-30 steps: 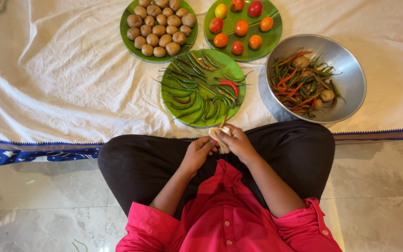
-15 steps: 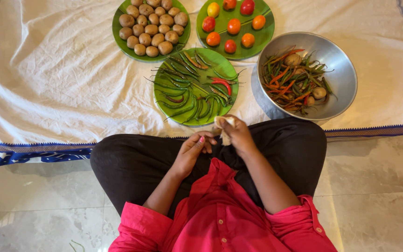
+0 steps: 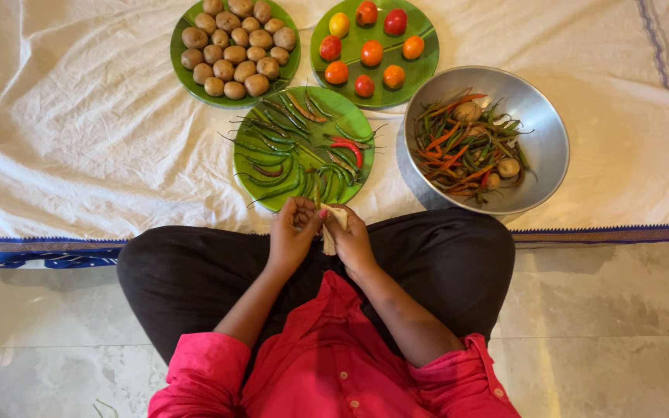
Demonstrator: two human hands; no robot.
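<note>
Both hands are meeting just below the green round plate of long green and red chillies (image 3: 303, 147). The right hand (image 3: 352, 241) is grasping a small pale folded cloth (image 3: 331, 226) in clenched fingers, while the left hand (image 3: 291, 231) is pinching the cloth's edge with its fingers. A steel bowl of mixed chillies (image 3: 551, 147) is sitting right of that plate.

Ahead of hands: chilli plate (image 3: 251, 131) just beyond knees, blocks straight reach | right: steel bowl (image 3: 545, 131) close | left: bare white cloth (image 3: 79, 139), open passage | far: potato plate (image 3: 182, 77), tomato plate (image 3: 420, 66) side by side.
</note>
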